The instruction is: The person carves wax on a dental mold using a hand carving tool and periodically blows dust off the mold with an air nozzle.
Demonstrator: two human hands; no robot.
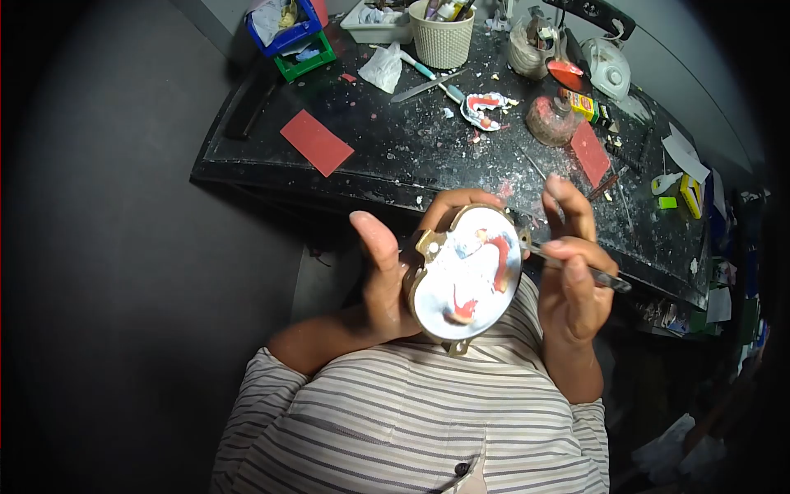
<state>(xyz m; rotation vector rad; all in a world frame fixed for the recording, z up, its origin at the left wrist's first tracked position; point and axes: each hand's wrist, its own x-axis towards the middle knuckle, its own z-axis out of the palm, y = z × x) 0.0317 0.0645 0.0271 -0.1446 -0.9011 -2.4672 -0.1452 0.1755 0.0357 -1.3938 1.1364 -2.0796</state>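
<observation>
A brass denture flask (429,245) filled with white plaster (432,292) sits in my left hand (387,280), tilted up toward me. My left fingers support it from behind, while the thumb sticks out, apart from the rim. Set in the plaster is red-pink wax (501,255) in a curved arch, with tooth-coloured bits at its ends. Between the thumb and fingers of my right hand (583,284) is a slim metal dental carver (609,280), its tip at the flask's right edge. Whether the tip touches is unclear.
On the black workbench (395,156) lie red wax sheets (317,143), a plaster dental model (484,111), a knife (428,86) and a glass spirit burner (551,121). A cream basket (441,39) and stacked blue and green bins (304,56) stand behind.
</observation>
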